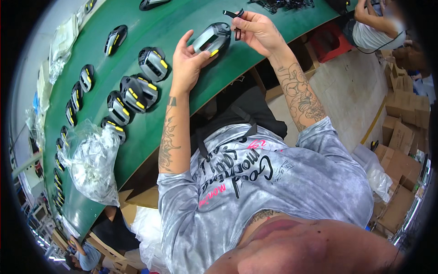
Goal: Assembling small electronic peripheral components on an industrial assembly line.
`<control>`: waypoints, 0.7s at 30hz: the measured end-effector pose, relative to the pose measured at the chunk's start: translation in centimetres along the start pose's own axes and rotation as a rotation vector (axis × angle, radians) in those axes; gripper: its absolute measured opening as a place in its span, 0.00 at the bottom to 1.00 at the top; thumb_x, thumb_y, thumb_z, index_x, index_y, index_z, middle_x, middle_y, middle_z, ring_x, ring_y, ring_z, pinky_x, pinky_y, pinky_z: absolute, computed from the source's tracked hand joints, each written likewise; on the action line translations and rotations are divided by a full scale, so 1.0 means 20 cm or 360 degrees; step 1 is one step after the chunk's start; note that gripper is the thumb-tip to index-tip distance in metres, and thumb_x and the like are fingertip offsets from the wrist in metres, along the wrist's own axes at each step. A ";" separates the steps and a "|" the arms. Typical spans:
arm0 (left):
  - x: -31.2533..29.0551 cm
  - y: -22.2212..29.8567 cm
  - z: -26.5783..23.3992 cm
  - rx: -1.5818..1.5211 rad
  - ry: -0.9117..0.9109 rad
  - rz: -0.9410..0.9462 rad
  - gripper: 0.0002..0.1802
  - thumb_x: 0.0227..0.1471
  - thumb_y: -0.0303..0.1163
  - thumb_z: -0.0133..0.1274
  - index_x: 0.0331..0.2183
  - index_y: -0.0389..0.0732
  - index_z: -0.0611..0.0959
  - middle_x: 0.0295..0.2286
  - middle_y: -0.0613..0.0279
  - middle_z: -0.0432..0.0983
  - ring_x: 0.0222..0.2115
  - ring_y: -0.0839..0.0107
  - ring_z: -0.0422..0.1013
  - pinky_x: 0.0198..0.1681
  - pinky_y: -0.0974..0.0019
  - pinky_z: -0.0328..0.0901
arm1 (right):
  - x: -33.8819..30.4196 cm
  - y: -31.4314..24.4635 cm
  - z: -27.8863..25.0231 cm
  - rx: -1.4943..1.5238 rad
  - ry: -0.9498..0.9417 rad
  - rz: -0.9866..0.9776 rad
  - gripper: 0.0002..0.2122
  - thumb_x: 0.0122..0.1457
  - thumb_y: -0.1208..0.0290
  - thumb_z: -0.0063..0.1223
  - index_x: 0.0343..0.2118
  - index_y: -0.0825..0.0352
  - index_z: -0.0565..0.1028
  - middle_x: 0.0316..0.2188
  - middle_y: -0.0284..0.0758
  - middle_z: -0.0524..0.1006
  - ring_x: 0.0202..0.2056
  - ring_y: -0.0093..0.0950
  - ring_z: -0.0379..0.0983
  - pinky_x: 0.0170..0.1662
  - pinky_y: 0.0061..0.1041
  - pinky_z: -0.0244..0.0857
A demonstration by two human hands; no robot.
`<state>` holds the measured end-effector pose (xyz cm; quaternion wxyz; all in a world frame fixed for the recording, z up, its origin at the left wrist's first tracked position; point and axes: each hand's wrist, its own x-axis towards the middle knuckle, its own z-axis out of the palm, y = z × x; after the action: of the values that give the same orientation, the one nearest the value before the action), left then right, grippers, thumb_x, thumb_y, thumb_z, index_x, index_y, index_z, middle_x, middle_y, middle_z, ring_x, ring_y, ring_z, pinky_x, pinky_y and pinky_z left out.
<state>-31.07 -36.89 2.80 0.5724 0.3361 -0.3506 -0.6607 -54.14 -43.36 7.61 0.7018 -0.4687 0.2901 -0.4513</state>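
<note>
My left hand [186, 61] grips a grey and black mouse-shaped housing [213, 37] with yellow side pieces, its thumb by a yellow piece. An opening shows in the housing's grey face. Just to the right, my right hand [259, 33] pinches a small black plastic part [237, 34] between thumb and fingers. That part has a frame-like lower end and an arm reaching left at the top. It is held close to the housing, apart from it as far as I can see.
Similar housings [153, 64] lie in a group and in a line along the green table [182, 100]. A clear plastic bag [93, 166] sits at the left table edge. Black parts [285, 4] are piled at the far side. Another person [372, 29] is at the upper right, near a red stool [329, 43].
</note>
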 end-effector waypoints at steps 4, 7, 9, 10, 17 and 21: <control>-0.01 -0.01 0.00 -0.0084 -0.0093 0.0026 0.37 0.55 0.13 0.57 0.64 0.24 0.63 0.55 0.41 0.72 0.53 0.53 0.75 0.54 0.48 0.77 | 0.04 0.10 0.03 0.0099 0.0083 0.0211 0.10 0.64 0.72 0.63 0.42 0.72 0.77 0.32 0.34 0.79 0.29 0.19 0.73 0.35 0.18 0.70; -0.01 -0.02 -0.03 -0.0137 -0.0132 0.0070 0.39 0.54 0.12 0.57 0.65 0.25 0.61 0.55 0.41 0.71 0.53 0.53 0.75 0.54 0.49 0.77 | 0.05 0.11 0.08 -0.0507 0.0354 0.0191 0.12 0.62 0.74 0.65 0.45 0.75 0.77 0.33 0.34 0.79 0.30 0.19 0.74 0.31 0.20 0.71; -0.01 -0.03 -0.04 -0.0103 -0.0099 0.0081 0.39 0.54 0.11 0.56 0.65 0.24 0.61 0.55 0.42 0.71 0.53 0.54 0.75 0.54 0.50 0.77 | 0.03 0.09 0.16 -0.1023 0.0532 0.0123 0.14 0.63 0.76 0.64 0.47 0.76 0.76 0.35 0.35 0.80 0.33 0.20 0.75 0.32 0.21 0.71; -0.01 -0.03 -0.03 -0.0070 -0.0092 0.0085 0.40 0.54 0.10 0.56 0.65 0.24 0.60 0.55 0.42 0.71 0.53 0.55 0.75 0.54 0.50 0.77 | 0.02 0.07 0.20 -0.0701 0.0399 0.0064 0.17 0.61 0.75 0.66 0.49 0.78 0.76 0.34 0.34 0.80 0.33 0.21 0.77 0.32 0.20 0.72; 0.02 -0.03 -0.03 -0.0032 -0.0086 0.0011 0.39 0.54 0.08 0.53 0.65 0.21 0.59 0.54 0.44 0.71 0.50 0.57 0.76 0.53 0.53 0.78 | 0.00 0.13 0.34 -0.0950 0.0307 -0.0278 0.13 0.58 0.69 0.70 0.40 0.72 0.83 0.31 0.34 0.85 0.33 0.20 0.81 0.38 0.19 0.74; 0.02 -0.03 -0.04 0.0014 -0.0046 -0.0026 0.38 0.54 0.08 0.53 0.65 0.21 0.60 0.53 0.44 0.72 0.49 0.58 0.77 0.53 0.53 0.79 | 0.00 0.13 0.30 -0.1354 0.0429 -0.0377 0.15 0.57 0.64 0.71 0.40 0.71 0.83 0.34 0.33 0.82 0.34 0.19 0.77 0.40 0.21 0.71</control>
<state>-30.66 -37.27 1.88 0.5602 0.3320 -0.3590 -0.6686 -48.25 -40.52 7.51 0.3465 -0.6822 0.4826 -0.4262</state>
